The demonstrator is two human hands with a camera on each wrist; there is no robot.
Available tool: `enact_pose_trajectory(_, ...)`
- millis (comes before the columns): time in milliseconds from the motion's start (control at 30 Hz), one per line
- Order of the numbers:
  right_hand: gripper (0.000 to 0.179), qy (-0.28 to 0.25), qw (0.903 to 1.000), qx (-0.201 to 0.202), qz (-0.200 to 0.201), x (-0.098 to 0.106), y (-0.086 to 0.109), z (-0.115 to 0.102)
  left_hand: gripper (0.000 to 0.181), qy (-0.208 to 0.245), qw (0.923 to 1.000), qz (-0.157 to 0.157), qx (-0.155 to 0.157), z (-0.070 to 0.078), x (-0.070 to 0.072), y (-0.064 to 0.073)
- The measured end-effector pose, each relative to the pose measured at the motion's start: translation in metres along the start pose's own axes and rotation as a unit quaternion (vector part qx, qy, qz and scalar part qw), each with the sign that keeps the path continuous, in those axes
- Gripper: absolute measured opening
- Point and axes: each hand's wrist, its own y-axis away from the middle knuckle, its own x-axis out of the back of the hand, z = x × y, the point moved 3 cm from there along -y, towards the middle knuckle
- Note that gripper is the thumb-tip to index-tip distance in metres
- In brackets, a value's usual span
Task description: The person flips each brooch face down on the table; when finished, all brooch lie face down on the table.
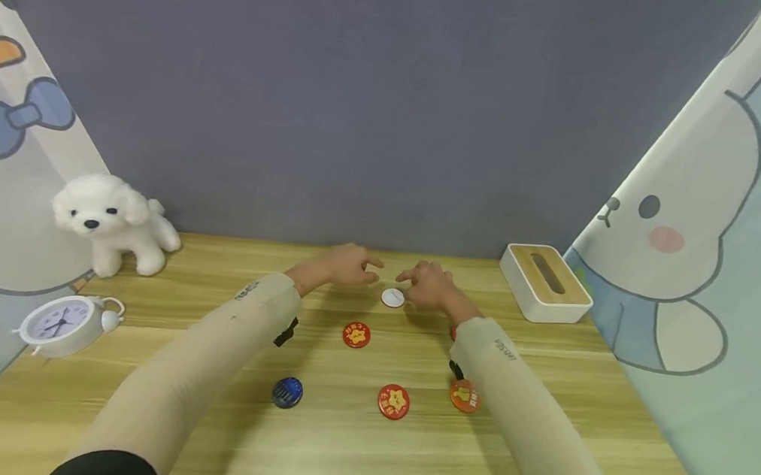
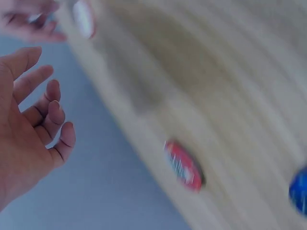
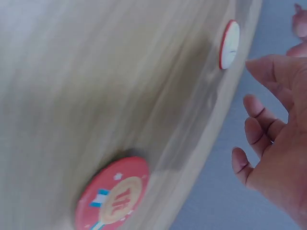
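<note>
Both hands reach to the far middle of the table. The left hand has loosely bent fingers with nothing in them, left of a round badge lying white face up with a red rim. Close on that badge's right is the right hand, its forefinger pointing toward the badge and its other fingers loosely curled around nothing. In the right wrist view the fingertips stand apart from the white badge. A red badge with a yellow star lies nearer, and another red star badge nearer still.
A blue badge lies left, an orange badge right. The right forearm partly hides a red badge. A white toy dog and alarm clock stand left; a wood-topped tissue box stands right. A grey panel borders the back.
</note>
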Motion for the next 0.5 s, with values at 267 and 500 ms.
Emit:
enact_pose_trajectory(267,0.047,-0.035,0.9988,0.032,0.015,0.003,-0.015,-0.015,0.045,0.074,0.9957,0.034,0.046,-0.042,0.044,0.051)
enact_pose_trajectory(500,0.05,-0.072,0.996,0.048,0.022,-0.002,-0.024,-0.035,0.047,0.083,0.9916,0.052,0.084,-0.078,0.044,0.084)
